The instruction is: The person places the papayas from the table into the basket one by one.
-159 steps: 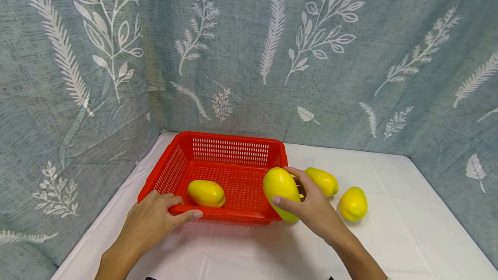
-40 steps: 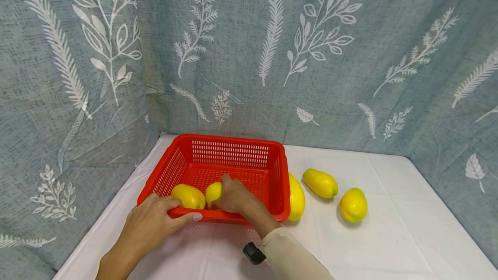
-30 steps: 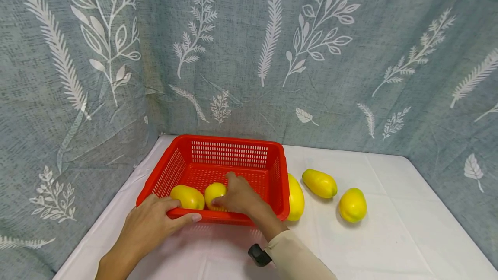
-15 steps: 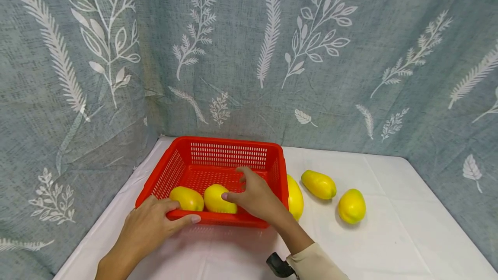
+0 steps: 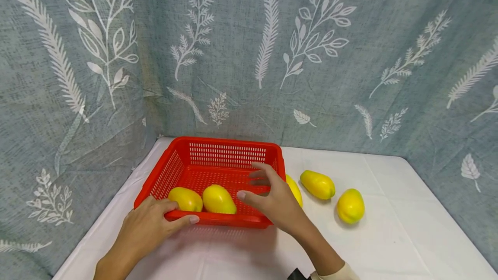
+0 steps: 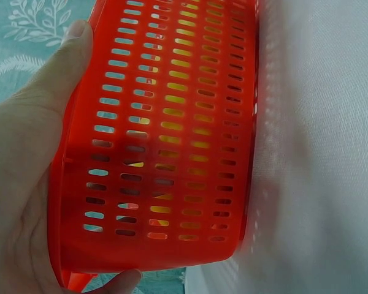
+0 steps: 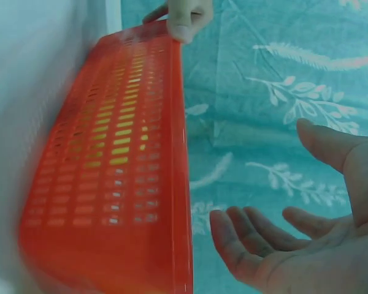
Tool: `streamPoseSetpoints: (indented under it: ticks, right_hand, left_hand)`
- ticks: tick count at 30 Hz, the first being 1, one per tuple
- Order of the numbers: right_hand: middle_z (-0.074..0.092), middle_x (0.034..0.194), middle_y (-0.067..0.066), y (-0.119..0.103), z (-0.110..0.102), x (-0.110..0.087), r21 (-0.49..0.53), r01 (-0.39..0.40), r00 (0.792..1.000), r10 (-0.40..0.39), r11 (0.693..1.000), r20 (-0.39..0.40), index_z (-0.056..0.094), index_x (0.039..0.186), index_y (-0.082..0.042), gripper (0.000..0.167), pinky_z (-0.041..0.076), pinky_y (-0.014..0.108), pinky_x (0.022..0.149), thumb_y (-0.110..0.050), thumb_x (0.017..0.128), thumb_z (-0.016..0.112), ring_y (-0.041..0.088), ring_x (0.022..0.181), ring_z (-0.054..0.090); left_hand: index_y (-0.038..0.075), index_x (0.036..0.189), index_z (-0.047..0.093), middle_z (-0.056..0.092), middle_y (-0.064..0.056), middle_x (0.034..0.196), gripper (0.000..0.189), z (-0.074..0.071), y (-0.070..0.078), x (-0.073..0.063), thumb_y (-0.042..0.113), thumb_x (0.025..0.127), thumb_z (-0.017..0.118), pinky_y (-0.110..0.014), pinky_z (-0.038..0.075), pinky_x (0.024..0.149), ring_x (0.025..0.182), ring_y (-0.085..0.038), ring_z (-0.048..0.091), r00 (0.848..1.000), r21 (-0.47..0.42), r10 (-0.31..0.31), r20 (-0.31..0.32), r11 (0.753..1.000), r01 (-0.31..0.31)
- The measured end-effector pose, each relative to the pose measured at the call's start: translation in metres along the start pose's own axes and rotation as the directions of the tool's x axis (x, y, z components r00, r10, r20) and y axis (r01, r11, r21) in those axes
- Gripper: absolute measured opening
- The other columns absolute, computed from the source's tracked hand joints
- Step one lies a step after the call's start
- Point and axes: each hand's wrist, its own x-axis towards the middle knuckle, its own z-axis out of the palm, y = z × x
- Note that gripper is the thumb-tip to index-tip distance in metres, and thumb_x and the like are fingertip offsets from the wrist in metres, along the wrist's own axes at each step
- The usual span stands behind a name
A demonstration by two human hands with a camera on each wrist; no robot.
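Observation:
My left hand (image 5: 149,228) grips the front left rim of a red plastic basket (image 5: 249,219), thumb along the outside. Inside the basket, two yellow mangoes (image 5: 218,200) lie side by side near the front wall. My right hand (image 5: 278,200) is held over the basket's front right part, fingers spread and nothing in them. In the right wrist view, that hand (image 7: 300,233) hangs beside the rim with thumb and fingers wide apart. Through the slots in the left wrist view, yellow shows behind the basket wall (image 6: 153,122).
A yellow mango (image 5: 294,191) lies against the basket's right side, partly hidden. Farther right on the white cloth (image 5: 389,245) are two more, an elongated one (image 5: 317,184) and a rounder one (image 5: 350,206). A patterned grey-green curtain (image 5: 233,55) hangs behind and at both sides.
My right hand carried a mango into the basket, let go of it beside the other one, and drew back right, fingers opening. The first mango shifted left. My left hand stayed on the rim.

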Motion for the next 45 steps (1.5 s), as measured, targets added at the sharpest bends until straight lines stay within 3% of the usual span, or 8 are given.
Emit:
streamPoseSetpoints:
  ticks: [7, 13, 18, 22, 28, 36, 42, 45]
  right_hand:
    - [0.065, 0.137, -0.003, 0.014, -0.023, -0.019, 0.038, -0.005, 0.995, 0.009, 0.999, -0.095, 0.051, 0.151, -0.029, 0.07, 0.052, 0.044, 0.106, -0.038, 0.091, 0.085, 0.019, 0.126, 0.063]
    - [0.065, 0.139, 0.003, 0.031, -0.045, -0.039, 0.064, -0.033, 0.987, 0.043, 0.997, -0.157, 0.05, 0.151, -0.027, 0.069, 0.054, 0.031, 0.101, -0.032, 0.092, 0.084, 0.022, 0.13, 0.061]
    - [0.064, 0.139, 0.006, 0.045, -0.061, -0.057, 0.071, 0.0, 0.975, 0.016, 0.997, -0.222, 0.051, 0.151, -0.018, 0.066, 0.056, 0.025, 0.097, -0.02, 0.094, 0.083, 0.023, 0.127, 0.063]
    - [0.062, 0.14, 0.007, 0.053, -0.075, -0.071, 0.053, 0.003, 0.965, 0.011, 0.999, -0.26, 0.05, 0.152, -0.016, 0.065, 0.056, 0.023, 0.095, -0.018, 0.095, 0.082, 0.014, 0.125, 0.064]
    - [0.058, 0.144, 0.005, 0.065, -0.097, -0.091, 0.012, -0.062, 0.948, 0.062, 0.998, -0.312, 0.044, 0.156, -0.02, 0.067, 0.053, 0.018, 0.096, -0.023, 0.098, 0.079, 0.005, 0.125, 0.063]
    - [0.064, 0.133, -0.013, 0.092, -0.127, -0.118, 0.063, -0.14, 0.893, 0.154, 0.988, -0.422, 0.042, 0.157, -0.017, 0.069, 0.054, 0.014, 0.089, -0.015, 0.098, 0.078, -0.004, 0.116, 0.063]
    - [0.057, 0.127, -0.025, 0.108, -0.14, -0.133, 0.043, -0.359, 0.809, 0.334, 0.932, -0.483, 0.032, 0.164, -0.017, 0.085, 0.05, 0.009, 0.083, -0.038, 0.097, 0.08, -0.017, 0.108, 0.058]
    - [0.055, 0.124, -0.027, 0.114, -0.143, -0.137, 0.042, -0.422, 0.777, 0.385, 0.906, -0.498, 0.03, 0.165, -0.017, 0.09, 0.049, 0.009, 0.081, -0.043, 0.095, 0.08, -0.019, 0.104, 0.057]
  left_hand:
    - [0.014, 0.104, 0.081, 0.075, -0.001, 0.098, 0.073, 0.001, 0.0, 0.0, 0.082, 0.077, 0.074, -0.046, 0.048, 0.067, 0.09, -0.021, 0.056, 1.0, 0.003, 0.005, -0.003, 1.0, -0.005]
    - [0.013, 0.107, 0.081, 0.074, -0.002, 0.099, 0.077, 0.0, -0.002, -0.001, 0.083, 0.077, 0.074, -0.047, 0.05, 0.069, 0.093, -0.022, 0.056, 0.999, 0.007, -0.023, 0.026, 1.0, 0.023]
    - [0.012, 0.107, 0.081, 0.074, -0.002, 0.1, 0.077, 0.0, -0.004, -0.003, 0.083, 0.078, 0.073, -0.047, 0.05, 0.07, 0.094, -0.022, 0.057, 0.999, 0.006, -0.031, 0.032, 1.0, 0.03]
    - [0.013, 0.108, 0.081, 0.074, -0.002, 0.1, 0.075, 0.0, -0.005, -0.004, 0.082, 0.078, 0.073, -0.046, 0.048, 0.069, 0.093, -0.021, 0.057, 0.999, 0.003, -0.026, 0.023, 1.0, 0.026]
    - [0.013, 0.107, 0.081, 0.074, -0.002, 0.1, 0.074, 0.001, -0.005, -0.004, 0.081, 0.079, 0.074, -0.045, 0.048, 0.069, 0.092, -0.021, 0.056, 1.0, -0.001, -0.017, 0.01, 1.0, 0.017]
    - [0.013, 0.105, 0.081, 0.075, -0.001, 0.1, 0.073, 0.002, -0.002, -0.001, 0.081, 0.079, 0.074, -0.046, 0.049, 0.069, 0.093, -0.022, 0.057, 1.0, -0.006, -0.007, 0.007, 1.0, 0.007]
    - [0.013, 0.106, 0.081, 0.075, -0.002, 0.101, 0.074, 0.001, -0.002, 0.0, 0.082, 0.079, 0.073, -0.047, 0.05, 0.069, 0.094, -0.023, 0.057, 1.0, -0.002, -0.012, 0.012, 1.0, 0.012]
    - [0.013, 0.106, 0.081, 0.075, -0.003, 0.102, 0.075, 0.001, -0.002, 0.0, 0.082, 0.079, 0.073, -0.048, 0.05, 0.07, 0.095, -0.023, 0.057, 1.0, 0.003, -0.014, 0.018, 1.0, 0.014]
